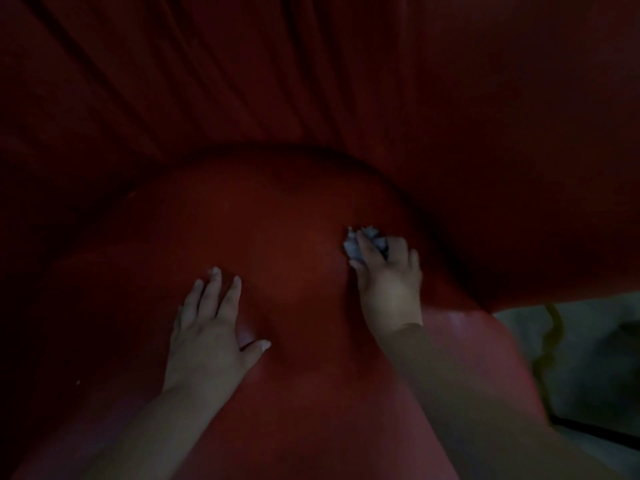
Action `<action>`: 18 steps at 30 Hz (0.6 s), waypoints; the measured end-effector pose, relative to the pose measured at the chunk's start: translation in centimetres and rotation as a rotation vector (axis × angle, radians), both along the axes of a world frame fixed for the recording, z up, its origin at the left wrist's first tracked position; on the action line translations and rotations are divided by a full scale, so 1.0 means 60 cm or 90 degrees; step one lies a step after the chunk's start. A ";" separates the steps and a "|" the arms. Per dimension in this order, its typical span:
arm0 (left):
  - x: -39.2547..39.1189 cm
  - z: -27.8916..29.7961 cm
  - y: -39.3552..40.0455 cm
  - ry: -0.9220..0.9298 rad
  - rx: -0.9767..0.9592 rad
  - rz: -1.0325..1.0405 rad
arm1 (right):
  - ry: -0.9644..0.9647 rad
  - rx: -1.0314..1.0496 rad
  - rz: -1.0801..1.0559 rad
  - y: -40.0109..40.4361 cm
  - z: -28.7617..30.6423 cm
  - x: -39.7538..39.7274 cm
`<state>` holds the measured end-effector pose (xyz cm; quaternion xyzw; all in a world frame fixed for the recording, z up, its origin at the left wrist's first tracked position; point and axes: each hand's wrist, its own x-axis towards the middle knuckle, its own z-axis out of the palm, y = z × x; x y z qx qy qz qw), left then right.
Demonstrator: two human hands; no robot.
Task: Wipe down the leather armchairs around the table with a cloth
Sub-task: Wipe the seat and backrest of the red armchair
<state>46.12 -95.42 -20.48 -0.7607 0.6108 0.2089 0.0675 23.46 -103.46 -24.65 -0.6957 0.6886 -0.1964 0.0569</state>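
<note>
I'm watching right hand (389, 282) pressing crumpled pale cloth (363, 242) onto rounded red leather armchair (277, 216), fingers clamped over wad to keep it bunched for scrubbing. Left hand (207, 327) lying flat beside it, fingers spread apart, holding nothing, likely bracing body weight on cushion. Red curtain (207, 81) hanging behind. I'm judging wiping underway near far right edge; light dim.

A dark red pleated curtain (207, 81) fills the dim background; a pale floor (588, 358) shows at the lower right.
</note>
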 end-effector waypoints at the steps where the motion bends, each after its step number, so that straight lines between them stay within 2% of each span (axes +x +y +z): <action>1: 0.001 0.002 0.000 0.001 0.001 -0.001 | 0.011 -0.013 -0.030 0.005 -0.002 -0.022; 5: 0.005 0.010 -0.004 0.024 0.008 0.004 | 0.020 -0.014 -0.242 0.026 -0.007 -0.059; 8: 0.019 0.011 -0.001 0.055 -0.025 -0.003 | -0.024 0.025 -0.310 0.001 -0.007 -0.021; 13: 0.056 0.003 0.001 0.068 -0.040 -0.015 | -0.044 0.076 -0.188 -0.058 -0.001 0.057; 18: 0.092 0.003 0.005 0.083 -0.061 0.015 | -0.052 0.037 -0.114 -0.090 -0.005 0.098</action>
